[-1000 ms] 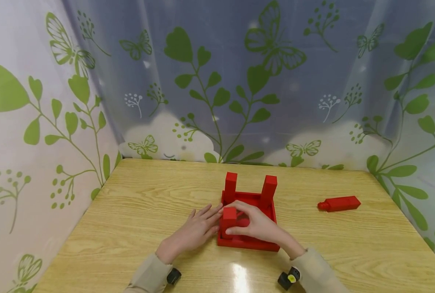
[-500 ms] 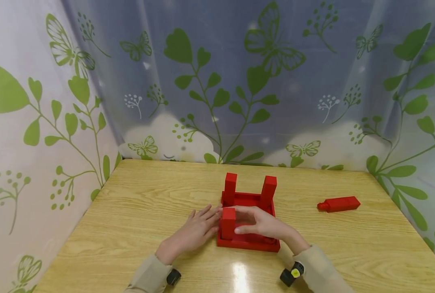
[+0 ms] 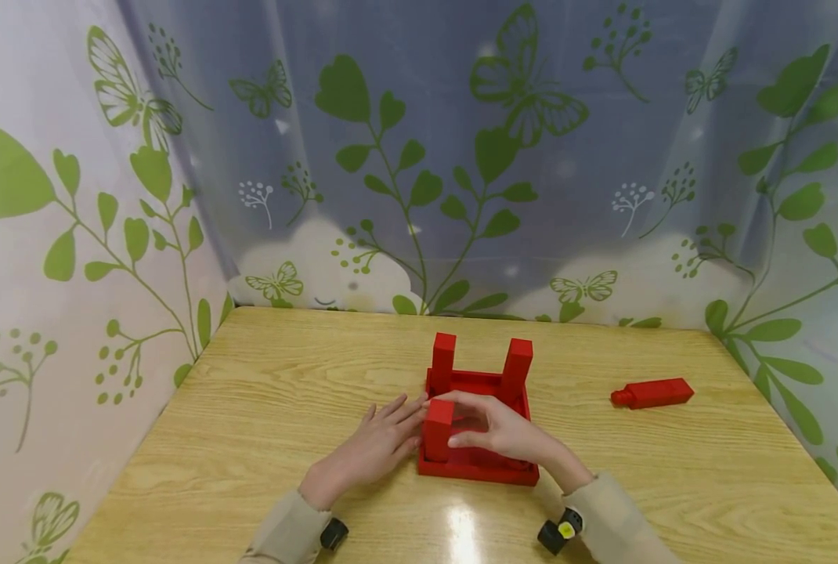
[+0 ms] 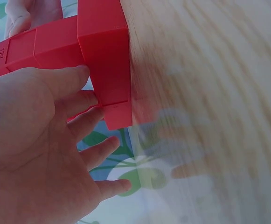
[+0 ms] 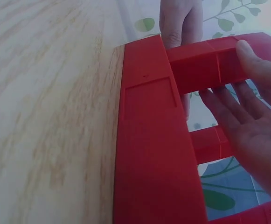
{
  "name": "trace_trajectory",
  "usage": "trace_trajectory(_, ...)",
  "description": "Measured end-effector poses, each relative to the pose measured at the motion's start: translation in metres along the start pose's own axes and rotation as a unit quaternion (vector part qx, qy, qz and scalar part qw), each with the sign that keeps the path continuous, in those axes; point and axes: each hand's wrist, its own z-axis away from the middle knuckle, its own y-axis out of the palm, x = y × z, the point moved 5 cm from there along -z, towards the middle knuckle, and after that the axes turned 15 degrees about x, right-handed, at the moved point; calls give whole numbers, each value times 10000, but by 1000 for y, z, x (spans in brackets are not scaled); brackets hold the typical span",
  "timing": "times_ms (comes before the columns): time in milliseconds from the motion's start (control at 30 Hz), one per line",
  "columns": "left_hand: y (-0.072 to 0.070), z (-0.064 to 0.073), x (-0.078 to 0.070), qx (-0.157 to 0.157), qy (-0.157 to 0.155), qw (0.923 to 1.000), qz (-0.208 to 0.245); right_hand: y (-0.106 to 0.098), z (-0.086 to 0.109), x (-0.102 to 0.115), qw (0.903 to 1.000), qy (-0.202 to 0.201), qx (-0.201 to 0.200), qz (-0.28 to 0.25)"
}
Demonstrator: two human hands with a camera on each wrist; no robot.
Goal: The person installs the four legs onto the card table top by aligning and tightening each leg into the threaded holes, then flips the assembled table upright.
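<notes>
Near-left red leg [image 3: 438, 431] freshly re-pinched by right grip [image 3: 507, 433], so hold's basically reset, looks like; red frame [image 3: 475, 473] touched by spread left grip [image 3: 380, 442].

R hnd [image 5: 260, 123]: fingers [image 5: 220, 108] on red post [image 5: 198, 67] | L hnd [image 5: 181, 21] bhd post | frame [image 5: 156, 163] on tbl [image 5: 56, 116]

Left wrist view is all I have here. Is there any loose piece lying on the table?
Observer: Yes. The head view shows a loose red post lying on the table, off to the right of the red base.

Operator: Which way does its knobbed end point?

Observer: Left, toward the base.

Operator: And which corner of the base has no post standing in it?

Observer: The near right corner, as the head view shows it.
</notes>
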Motion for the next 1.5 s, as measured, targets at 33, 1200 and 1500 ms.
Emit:
trace_trajectory(33,0,0,0,-9,0,10000,-5,0,0,-1,10000,26,-22,2)
trace_trajectory(1200,0,-1,1,-21,-29,10000,-46,-59,112,-11,9745,405,-2196,209)
trace_trajectory(1500,0,-2,0,-40,27,10000,-5,-89,170,-19,9331,761,-3399,899)
